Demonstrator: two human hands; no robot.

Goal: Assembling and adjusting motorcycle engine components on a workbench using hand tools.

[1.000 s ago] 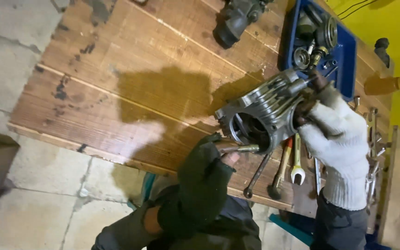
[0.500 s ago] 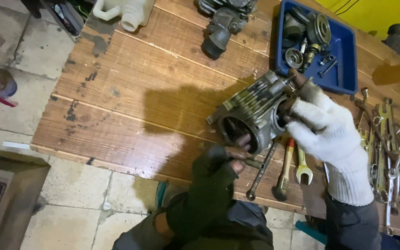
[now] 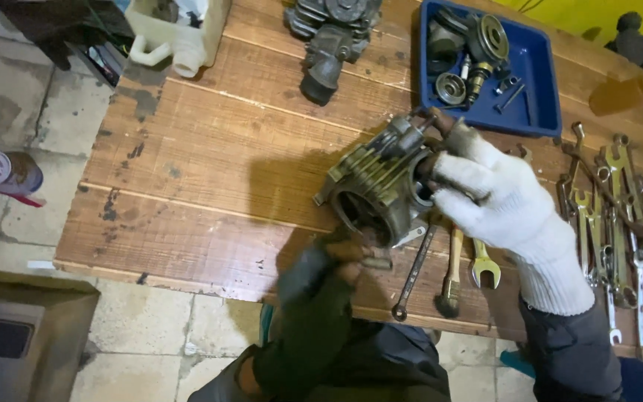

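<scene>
A grimy finned engine cylinder [image 3: 377,186] is held tilted just above the wooden workbench [image 3: 210,179]. My right hand [image 3: 496,201], in a white knit glove, grips its right end. My left hand [image 3: 321,286], in a dark fingerless glove and blurred by motion, pinches a small metal tool [image 3: 373,259] at the cylinder's lower edge, just below the round bore.
A blue tray [image 3: 541,89] of small engine parts sits behind the cylinder, another engine part [image 3: 329,41] to its left, a white plastic jug [image 3: 176,33] at the back left. Several wrenches [image 3: 612,201] lie right; a wrench [image 3: 413,275], brush [image 3: 452,283] and spanner [image 3: 484,269] lie below.
My left hand has slid down from the cylinder's bore to its lower edge, still holding the small tool. My right hand keeps its grip. The view has shifted.
</scene>
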